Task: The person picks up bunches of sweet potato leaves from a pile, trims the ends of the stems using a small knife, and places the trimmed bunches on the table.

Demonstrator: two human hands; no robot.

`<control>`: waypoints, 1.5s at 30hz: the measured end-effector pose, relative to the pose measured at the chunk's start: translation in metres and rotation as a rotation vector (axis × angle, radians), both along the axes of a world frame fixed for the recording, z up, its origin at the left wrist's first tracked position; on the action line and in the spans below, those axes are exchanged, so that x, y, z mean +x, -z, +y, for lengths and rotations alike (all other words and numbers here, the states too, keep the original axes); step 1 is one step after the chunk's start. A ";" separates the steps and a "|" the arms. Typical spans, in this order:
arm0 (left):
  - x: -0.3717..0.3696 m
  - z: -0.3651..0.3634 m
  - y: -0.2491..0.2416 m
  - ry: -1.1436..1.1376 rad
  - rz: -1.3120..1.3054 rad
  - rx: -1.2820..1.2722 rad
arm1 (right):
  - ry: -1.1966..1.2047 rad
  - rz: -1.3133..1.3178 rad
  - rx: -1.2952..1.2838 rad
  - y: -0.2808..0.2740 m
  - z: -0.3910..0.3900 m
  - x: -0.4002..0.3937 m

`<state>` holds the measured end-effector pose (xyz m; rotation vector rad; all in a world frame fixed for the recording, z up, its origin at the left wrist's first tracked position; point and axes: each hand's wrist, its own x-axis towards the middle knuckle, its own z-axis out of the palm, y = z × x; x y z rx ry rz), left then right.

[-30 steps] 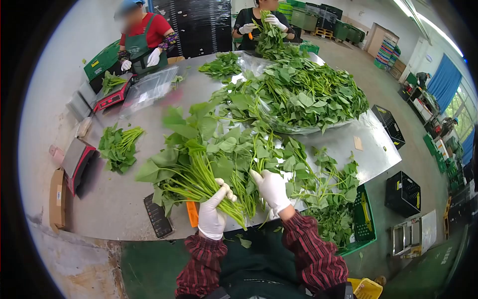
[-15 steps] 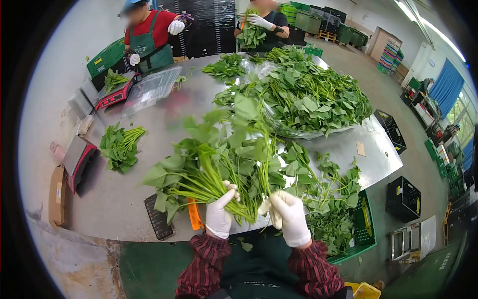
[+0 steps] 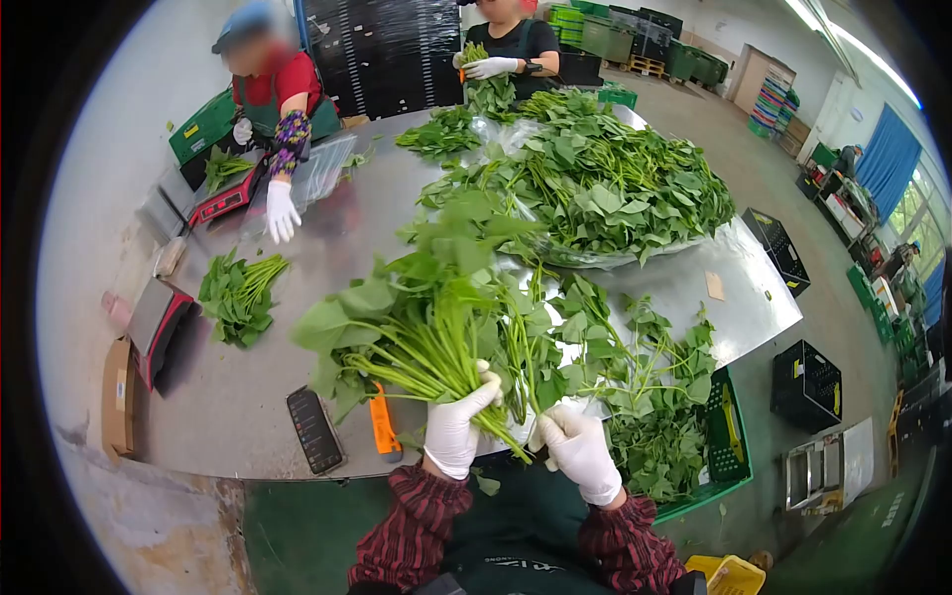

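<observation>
My left hand (image 3: pixel 454 433), in a white glove, is wrapped round the stems of a large bunch of leafy greens (image 3: pixel 416 332), its leaves fanned up and to the left. My right hand (image 3: pixel 580 451), also gloved, is closed in a pinch beside the lower stem ends, at a thin leafy stem. An orange-handled tool (image 3: pixel 384 424) and a phone (image 3: pixel 315 429) lie on the metal table (image 3: pixel 248 407) left of my left hand. Loose leafy stems (image 3: pixel 645 357) lie to the right of my hands.
A big heap of greens (image 3: pixel 625 178) covers the table's back right. A small bunch (image 3: pixel 240 296) lies left, near two red scales (image 3: pixel 223 198). A green crate (image 3: pixel 729 446) of greens stands at the right edge. Two people in aprons stand across the table, one reaching over it.
The bunch in my left hand has shifted slightly, baring more of the orange tool. My right hand has lowered slightly. The red-shirted person at the left now reaches a gloved hand over the table.
</observation>
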<state>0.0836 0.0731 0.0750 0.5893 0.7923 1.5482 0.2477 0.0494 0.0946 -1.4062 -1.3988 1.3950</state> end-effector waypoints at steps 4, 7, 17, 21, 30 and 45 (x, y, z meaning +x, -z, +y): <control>-0.012 0.001 -0.005 -0.146 0.125 0.016 | 0.136 -0.144 0.392 0.029 0.002 0.002; -0.008 0.000 -0.021 -0.133 0.149 0.013 | 0.091 -0.270 0.563 0.031 -0.003 -0.002; -0.002 0.007 -0.016 0.115 0.069 -0.024 | -0.080 -0.007 0.169 0.008 -0.020 -0.001; -0.004 0.002 -0.013 0.170 -0.023 -0.029 | -0.092 0.449 -0.088 0.007 -0.004 0.015; 0.011 -0.005 0.007 0.222 -0.216 -0.088 | 0.299 0.444 0.038 0.009 -0.004 0.004; 0.024 -0.013 -0.002 0.159 0.084 -0.034 | -0.019 -0.292 0.874 0.010 0.022 -0.001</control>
